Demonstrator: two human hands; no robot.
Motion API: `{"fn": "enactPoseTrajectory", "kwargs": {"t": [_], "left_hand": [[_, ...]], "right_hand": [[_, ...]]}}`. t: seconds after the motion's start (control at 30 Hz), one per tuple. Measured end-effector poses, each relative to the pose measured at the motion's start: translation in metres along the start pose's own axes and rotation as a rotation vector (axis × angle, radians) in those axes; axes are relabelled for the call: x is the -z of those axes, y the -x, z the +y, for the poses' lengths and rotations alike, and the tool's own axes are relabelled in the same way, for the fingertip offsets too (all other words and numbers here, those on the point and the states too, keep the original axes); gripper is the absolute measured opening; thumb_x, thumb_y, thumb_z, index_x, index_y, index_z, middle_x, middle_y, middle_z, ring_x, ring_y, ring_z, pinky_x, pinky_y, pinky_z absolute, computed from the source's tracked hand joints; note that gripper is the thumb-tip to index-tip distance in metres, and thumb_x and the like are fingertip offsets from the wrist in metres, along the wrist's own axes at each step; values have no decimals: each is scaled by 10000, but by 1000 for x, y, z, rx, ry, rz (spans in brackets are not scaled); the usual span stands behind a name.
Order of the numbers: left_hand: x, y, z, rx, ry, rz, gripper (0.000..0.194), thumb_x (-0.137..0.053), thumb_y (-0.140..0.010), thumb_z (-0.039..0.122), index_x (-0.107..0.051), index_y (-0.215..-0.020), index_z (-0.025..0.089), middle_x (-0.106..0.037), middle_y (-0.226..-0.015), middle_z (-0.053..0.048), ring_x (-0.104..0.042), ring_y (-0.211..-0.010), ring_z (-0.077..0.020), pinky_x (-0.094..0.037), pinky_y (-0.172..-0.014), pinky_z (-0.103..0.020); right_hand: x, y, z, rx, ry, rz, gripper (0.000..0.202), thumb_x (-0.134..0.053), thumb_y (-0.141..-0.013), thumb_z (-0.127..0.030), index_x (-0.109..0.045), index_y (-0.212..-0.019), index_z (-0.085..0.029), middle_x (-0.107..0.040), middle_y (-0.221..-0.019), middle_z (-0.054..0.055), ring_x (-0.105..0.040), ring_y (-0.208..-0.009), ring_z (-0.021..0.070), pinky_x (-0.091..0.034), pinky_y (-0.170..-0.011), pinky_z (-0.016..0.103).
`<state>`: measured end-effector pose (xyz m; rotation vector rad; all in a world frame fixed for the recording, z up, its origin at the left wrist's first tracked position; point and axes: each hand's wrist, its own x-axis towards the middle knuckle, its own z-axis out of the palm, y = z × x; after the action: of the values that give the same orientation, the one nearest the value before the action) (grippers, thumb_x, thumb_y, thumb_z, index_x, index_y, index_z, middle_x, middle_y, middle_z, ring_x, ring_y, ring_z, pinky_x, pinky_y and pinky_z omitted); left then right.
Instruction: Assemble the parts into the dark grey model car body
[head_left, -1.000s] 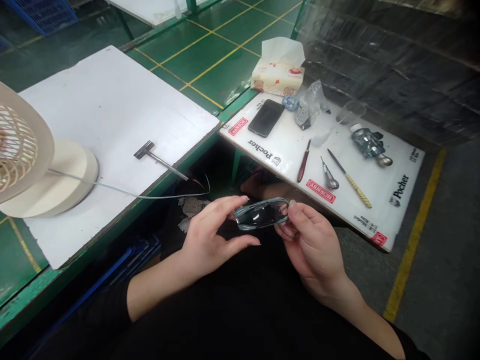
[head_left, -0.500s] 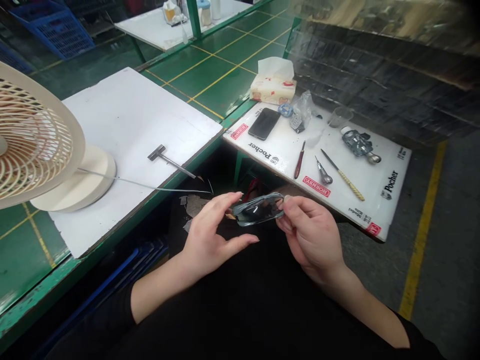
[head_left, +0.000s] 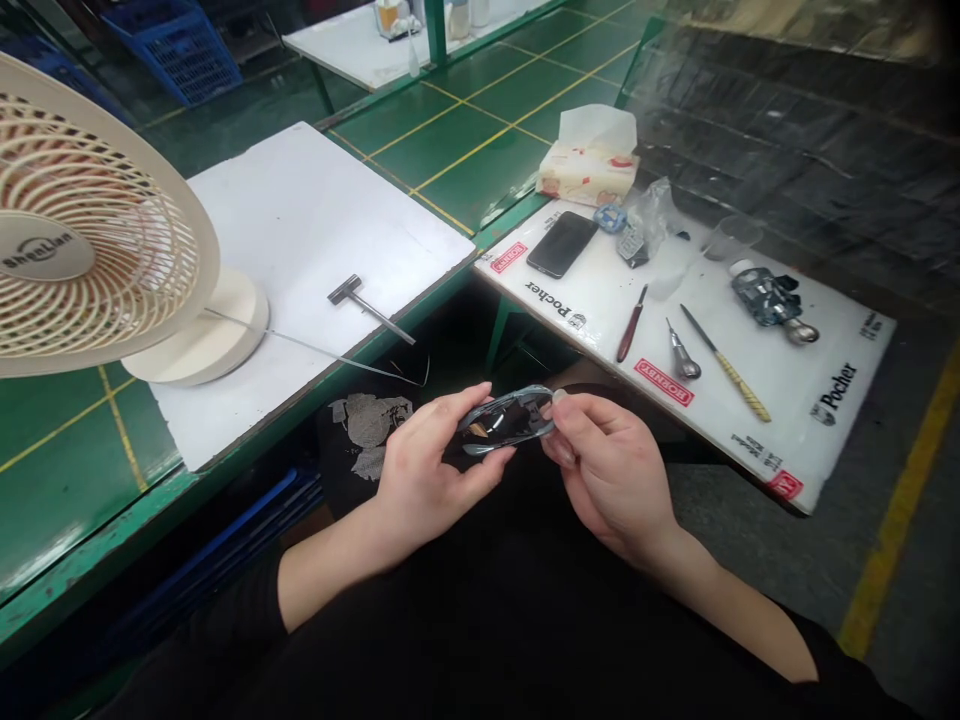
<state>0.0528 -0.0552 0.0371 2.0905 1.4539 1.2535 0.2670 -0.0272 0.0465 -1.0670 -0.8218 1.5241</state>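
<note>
A fan (head_left: 112, 225) is standing on the white table (head_left: 315, 210) at left, and a green, yellow-lined surface (head_left: 465, 125) is stretching away behind. At right, a printed board (head_left: 787, 385) is bearing a yellow-handled file (head_left: 739, 382). At its far edge, a tissue pack (head_left: 585, 178) is showing one sheet (head_left: 598, 130); a clear cup (head_left: 733, 238) is sitting farther right. In the near middle, the left hand (head_left: 420, 465) is clasping a dark glossy piece (head_left: 517, 420) at its left end, and the right hand (head_left: 619, 465) is pinching its right end.
</note>
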Motion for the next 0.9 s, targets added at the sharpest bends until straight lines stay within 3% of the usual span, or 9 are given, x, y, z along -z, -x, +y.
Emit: {"fn": "enactPoseTrajectory", "kwargs": {"t": [0.2,0.3,0.7,0.9], "left_hand": [[4,-8,-5,23,12,-8,596,-941,-1010,295,-746,-1571,250,-931,-1355,-99,-924,-1177,-279,-771,-1075,-412],[2,-14,-12,43,24,-30,621,-962,-997,295,-744,-1577,254,-930,-1363,-97,-923,-1187,-280,-768,-1080,-408],[-9,-53,-32,213,158,-85,475,-986,-997,331,-833,-1438,248,-938,-1339,-105,-926,-1153,-285,-764,-1023,-385],[-14,-78,-39,164,87,-99,467,-973,-1017,363,-829,-1442,234,-942,-1343,-114,-934,-1169,-295,-775,-1067,-397]], "right_hand": [[-6,-10,2,-3,-30,7,431,-1121,-887,-588,-917,-853,-209,-629,-702,17,-453,-632,121,-419,-582,281],[-7,-19,2,-26,-36,10,426,-1120,-893,-578,-911,-845,-211,-591,-677,4,-448,-630,121,-416,-585,279],[-1,-60,-7,-101,-18,10,426,-1109,-920,-584,-907,-864,-214,-636,-717,16,-484,-635,112,-412,-599,258],[9,-77,-18,-131,22,-24,455,-1038,-1000,-620,-867,-930,-204,-600,-710,-10,-490,-636,117,-393,-577,246]]}}
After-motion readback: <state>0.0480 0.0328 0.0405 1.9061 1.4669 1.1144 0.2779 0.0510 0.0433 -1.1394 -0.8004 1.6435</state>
